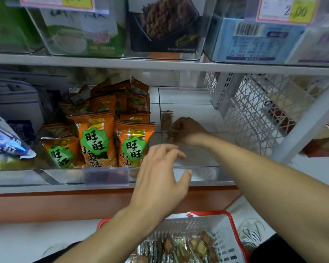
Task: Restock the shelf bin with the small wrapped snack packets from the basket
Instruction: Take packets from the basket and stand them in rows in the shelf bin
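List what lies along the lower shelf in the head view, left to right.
Blue-and-white bag → orange snack packs → left hand → right hand inside the clear bin → white lattice side panel.

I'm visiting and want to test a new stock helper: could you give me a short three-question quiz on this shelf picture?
1. True or false: the right hand is inside the clear bin, holding small wrapped packets.
2. Where is the basket with the remaining packets? A) on the top shelf B) below the hands, in front of the shelf C) inside the bin
3. What colour are the snack bags in the bin to the left of the clear bin?

Key: 1 true. 2 B. 3 orange, with green labels. The left hand is open and empty near the bin's front edge.
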Tool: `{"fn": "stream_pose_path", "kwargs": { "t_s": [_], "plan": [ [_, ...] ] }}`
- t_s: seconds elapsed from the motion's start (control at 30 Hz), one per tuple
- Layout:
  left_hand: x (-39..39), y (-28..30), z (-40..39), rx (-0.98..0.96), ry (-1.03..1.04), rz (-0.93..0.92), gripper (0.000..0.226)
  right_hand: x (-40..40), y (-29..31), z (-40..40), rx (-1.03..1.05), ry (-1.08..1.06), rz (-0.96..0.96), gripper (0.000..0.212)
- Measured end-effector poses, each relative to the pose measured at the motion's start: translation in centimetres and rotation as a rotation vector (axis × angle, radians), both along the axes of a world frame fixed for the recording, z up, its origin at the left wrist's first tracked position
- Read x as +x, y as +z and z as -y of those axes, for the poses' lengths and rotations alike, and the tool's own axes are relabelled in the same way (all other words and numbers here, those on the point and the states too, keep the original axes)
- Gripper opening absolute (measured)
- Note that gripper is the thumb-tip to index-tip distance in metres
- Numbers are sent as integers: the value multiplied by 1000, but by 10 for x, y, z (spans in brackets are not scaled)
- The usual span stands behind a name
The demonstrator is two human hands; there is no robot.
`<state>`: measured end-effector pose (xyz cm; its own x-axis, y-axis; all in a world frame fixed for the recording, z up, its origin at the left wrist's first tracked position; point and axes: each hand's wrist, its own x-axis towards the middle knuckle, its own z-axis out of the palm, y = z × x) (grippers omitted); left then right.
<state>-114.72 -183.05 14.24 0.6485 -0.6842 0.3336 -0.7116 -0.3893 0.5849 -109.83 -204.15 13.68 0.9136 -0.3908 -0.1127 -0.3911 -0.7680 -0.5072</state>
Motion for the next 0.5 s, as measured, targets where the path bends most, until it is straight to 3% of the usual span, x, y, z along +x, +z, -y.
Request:
{"fn": "stream_pose_path", "kwargs": {
  "t_s": [0.1,0.23,0.37,0.5],
  "plan": [
    [-2,-9,-3,86,-6,-5,43,25,-13,3,-60,-4,-29,38],
    [-4,-9,-7,123,-11,-136,49,36,-22,5,19,-118,125,62],
    [-4,-11,-9,159,-19,-120,45,41,-36,2,238,-321,141,80],
    [-3,-12,-11,184,-25,-98,41,47,-44,-3,406,-419,213,78]
  ]
}}
